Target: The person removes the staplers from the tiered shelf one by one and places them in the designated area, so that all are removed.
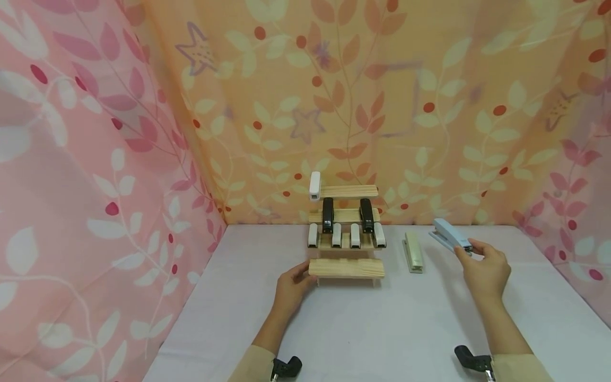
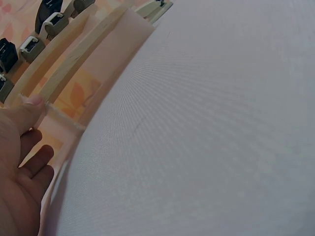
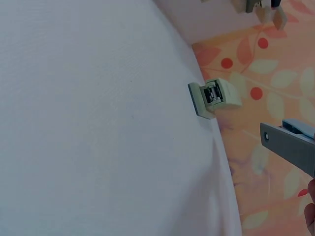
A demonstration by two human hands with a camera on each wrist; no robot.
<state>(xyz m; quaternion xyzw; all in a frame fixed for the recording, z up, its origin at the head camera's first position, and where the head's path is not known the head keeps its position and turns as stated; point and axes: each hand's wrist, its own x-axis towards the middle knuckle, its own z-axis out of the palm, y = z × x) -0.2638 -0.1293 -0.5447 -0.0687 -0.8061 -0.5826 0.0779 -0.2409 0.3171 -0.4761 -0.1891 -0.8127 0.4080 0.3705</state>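
Note:
My left hand [image 1: 292,289] pinches the left end of the lowest step of a tiered wooden rack [image 1: 346,269]. In the left wrist view the thumb of that hand [image 2: 19,167] lies at the end of the wooden strip [image 2: 81,54], the lower fingers loosely bent. Off to the right, my right hand [image 1: 488,270] holds a light blue stapler [image 1: 448,233] by its near end, raised over the table and tilted. The right wrist view shows part of this stapler [image 3: 290,147] at the right edge, with fingertips [image 3: 310,216] below it; most of that hand is out of frame.
A pale green stapler [image 1: 413,253] stands between rack and right hand. Higher steps carry several small white staplers [image 1: 312,235], two black staplers [image 1: 328,215] and, at the top left, one white stapler [image 1: 315,185]. A patterned orange curtain [image 1: 286,106] hangs behind the white table [image 1: 363,329].

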